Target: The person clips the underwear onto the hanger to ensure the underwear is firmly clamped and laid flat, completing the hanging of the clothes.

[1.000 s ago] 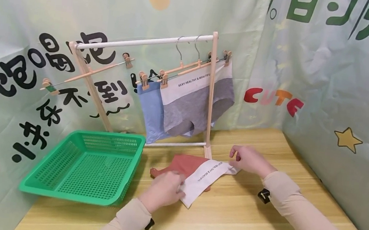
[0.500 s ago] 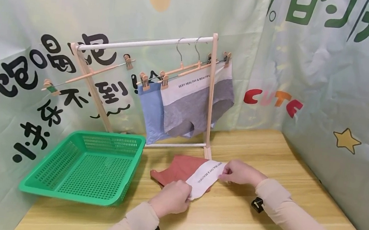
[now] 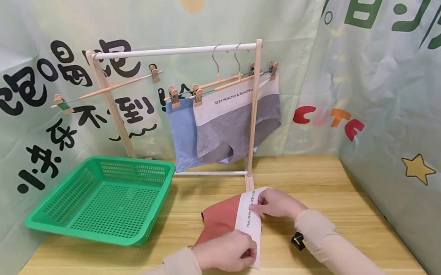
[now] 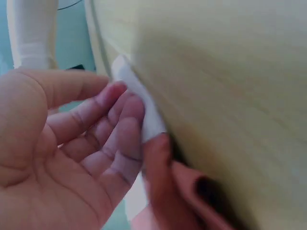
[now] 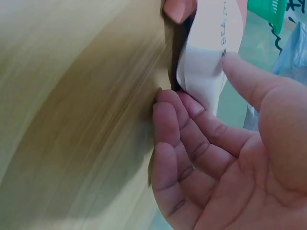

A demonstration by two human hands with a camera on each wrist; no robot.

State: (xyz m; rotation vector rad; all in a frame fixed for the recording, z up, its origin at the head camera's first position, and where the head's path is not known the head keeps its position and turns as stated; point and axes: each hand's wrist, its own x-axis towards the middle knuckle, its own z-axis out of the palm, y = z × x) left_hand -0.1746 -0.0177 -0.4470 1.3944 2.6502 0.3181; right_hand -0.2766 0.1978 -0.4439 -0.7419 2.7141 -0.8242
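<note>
- Lower centre: my right hand [image 3: 279,203] pinches the red briefs [image 3: 219,218] by their white waistband [image 3: 245,223].
- Below it, my left hand [image 3: 228,250] curls against them; whether pinching, I can't tell.

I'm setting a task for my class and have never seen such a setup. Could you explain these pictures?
There is no machine here: a person is using a bare right hand and left hand. The wide pictures are taken from the person's head, looking forward and down; the close-ups are taken from each wrist. On the wooden table lie a red garment with a white waistband and, to the left, a green basket. Behind, a blue garment and a grey-and-white garment hang from a rack. The right hand pinches the waistband; the left hand is at its near end, though whether it grips is unclear.
</note>
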